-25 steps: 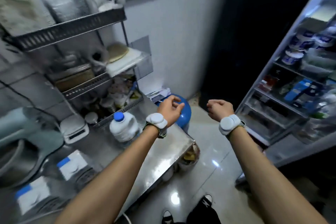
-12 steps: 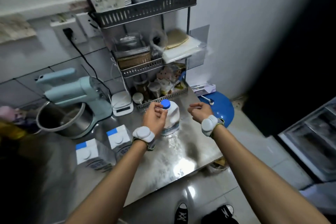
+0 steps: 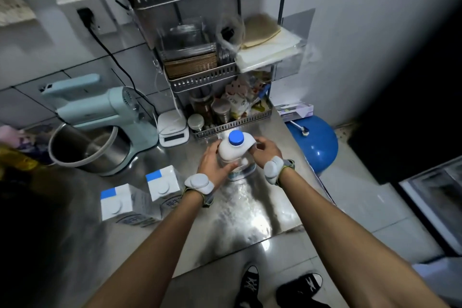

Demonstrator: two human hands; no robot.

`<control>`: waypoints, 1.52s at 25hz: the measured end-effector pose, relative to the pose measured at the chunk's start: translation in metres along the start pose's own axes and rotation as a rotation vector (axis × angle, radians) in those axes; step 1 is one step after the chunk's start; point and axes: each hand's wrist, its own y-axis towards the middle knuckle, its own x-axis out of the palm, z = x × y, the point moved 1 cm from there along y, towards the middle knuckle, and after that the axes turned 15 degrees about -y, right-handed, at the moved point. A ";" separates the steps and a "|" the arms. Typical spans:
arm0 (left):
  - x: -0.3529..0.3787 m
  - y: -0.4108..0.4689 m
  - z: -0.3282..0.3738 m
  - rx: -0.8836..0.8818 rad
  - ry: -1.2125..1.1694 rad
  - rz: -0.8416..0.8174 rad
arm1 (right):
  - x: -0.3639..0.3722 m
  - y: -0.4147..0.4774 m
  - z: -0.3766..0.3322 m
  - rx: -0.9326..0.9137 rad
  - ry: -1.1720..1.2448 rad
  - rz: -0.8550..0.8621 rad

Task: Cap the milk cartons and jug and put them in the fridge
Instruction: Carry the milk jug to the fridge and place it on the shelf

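Note:
A white milk jug (image 3: 233, 154) with a blue cap stands upright on the steel counter (image 3: 247, 207), in front of the wire rack. My left hand (image 3: 212, 166) wraps its left side and my right hand (image 3: 266, 151) holds its right side by the handle. Two white and blue milk cartons stand to the left on the counter, the nearer carton (image 3: 125, 204) and the farther carton (image 3: 162, 182), each with a white round cap on top. A strip of the open fridge (image 3: 435, 197) shows at the right edge.
A pale blue stand mixer (image 3: 105, 112) with a steel bowl sits at the back left, a white scale (image 3: 173, 129) beside it. The wire rack (image 3: 232, 117) holds jars and bags. A blue round container (image 3: 312, 142) sits on the floor past the counter's right end.
The view swung from the fridge back to the counter. Both hands moved in from either side and closed around the jug.

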 end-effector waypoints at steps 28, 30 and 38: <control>0.274 0.008 0.183 0.220 -0.146 -0.770 | -0.283 -0.120 0.164 0.269 0.225 0.637; 0.317 -0.003 0.220 0.281 -0.134 -0.863 | -0.326 -0.142 0.185 0.294 0.255 0.733; 0.448 -0.033 0.352 0.533 -0.135 -1.037 | -0.479 -0.202 0.234 0.335 0.198 0.971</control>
